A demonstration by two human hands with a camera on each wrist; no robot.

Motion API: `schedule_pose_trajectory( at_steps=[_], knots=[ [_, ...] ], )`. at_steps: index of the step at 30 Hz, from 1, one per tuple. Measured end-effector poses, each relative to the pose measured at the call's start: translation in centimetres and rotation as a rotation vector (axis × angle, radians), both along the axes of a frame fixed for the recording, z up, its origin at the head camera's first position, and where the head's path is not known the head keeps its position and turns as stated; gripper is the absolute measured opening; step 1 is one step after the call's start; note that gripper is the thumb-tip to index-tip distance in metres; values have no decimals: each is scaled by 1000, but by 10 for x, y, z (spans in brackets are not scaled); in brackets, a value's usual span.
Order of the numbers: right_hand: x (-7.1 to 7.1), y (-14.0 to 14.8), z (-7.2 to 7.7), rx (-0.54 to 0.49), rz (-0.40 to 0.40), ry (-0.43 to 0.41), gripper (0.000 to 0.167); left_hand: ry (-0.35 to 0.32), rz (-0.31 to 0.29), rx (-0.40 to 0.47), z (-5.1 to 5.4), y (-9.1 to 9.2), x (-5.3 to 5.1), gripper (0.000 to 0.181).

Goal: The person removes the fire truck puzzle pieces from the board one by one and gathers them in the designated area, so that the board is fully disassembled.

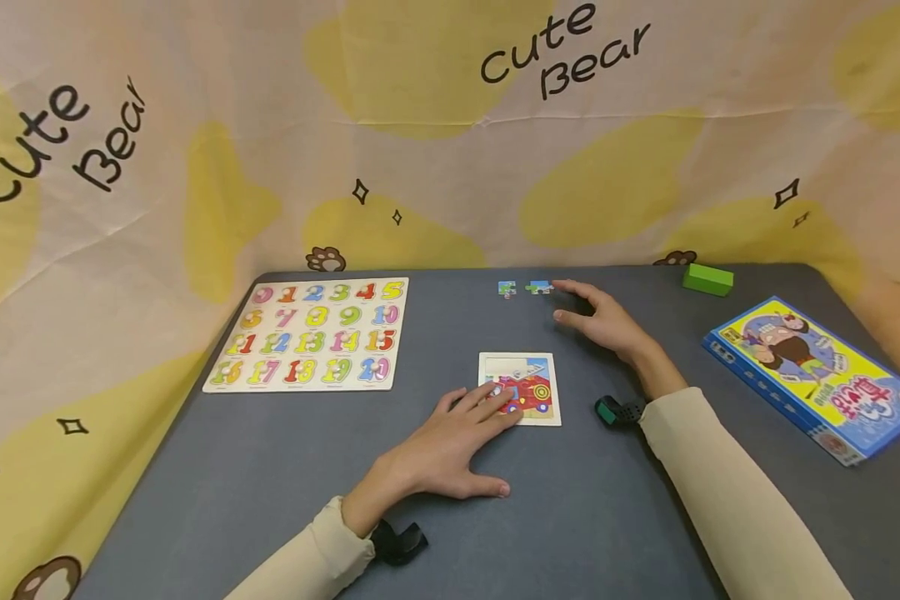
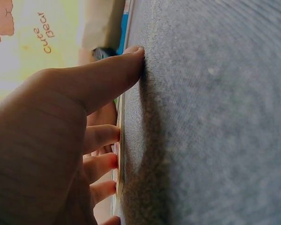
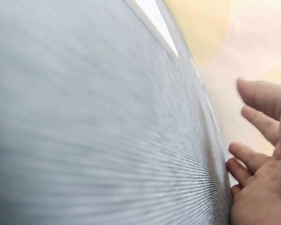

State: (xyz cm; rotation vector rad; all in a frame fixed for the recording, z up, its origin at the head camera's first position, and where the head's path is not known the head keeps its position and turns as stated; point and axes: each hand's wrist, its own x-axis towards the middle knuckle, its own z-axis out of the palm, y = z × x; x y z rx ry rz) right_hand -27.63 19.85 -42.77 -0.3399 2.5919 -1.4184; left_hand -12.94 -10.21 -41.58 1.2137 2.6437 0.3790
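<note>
In the head view a small square jigsaw board [image 1: 557,367] with a red vehicle picture lies at the middle of the table. My left hand [image 1: 450,450] rests its spread fingers on the board's lower left part, covering some of the picture; its thumb stretches out over the bare table. At the far side lie two jigsaw pieces [image 1: 507,288], blue and green, side by side. The right-hand piece [image 1: 540,287] is right at the index fingertip of my right hand [image 1: 607,323]; whether they touch I cannot tell. No object shows in the right hand's grasp in the right wrist view.
On the left lies a white number board [image 1: 307,383] with coloured numerals. To the right are a green block [image 1: 708,280] near the back edge and a blue and yellow box [image 1: 817,375]. A printed cloth [image 1: 435,167] hangs behind the grey table [image 1: 555,542].
</note>
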Motion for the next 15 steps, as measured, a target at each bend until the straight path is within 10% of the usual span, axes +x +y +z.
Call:
schedule_pose_trajectory(
  at_steps=[15],
  knots=[
    [53,-15,0,29,213,24,37,-12,-7,1,-2,0,-2,90]
  ],
)
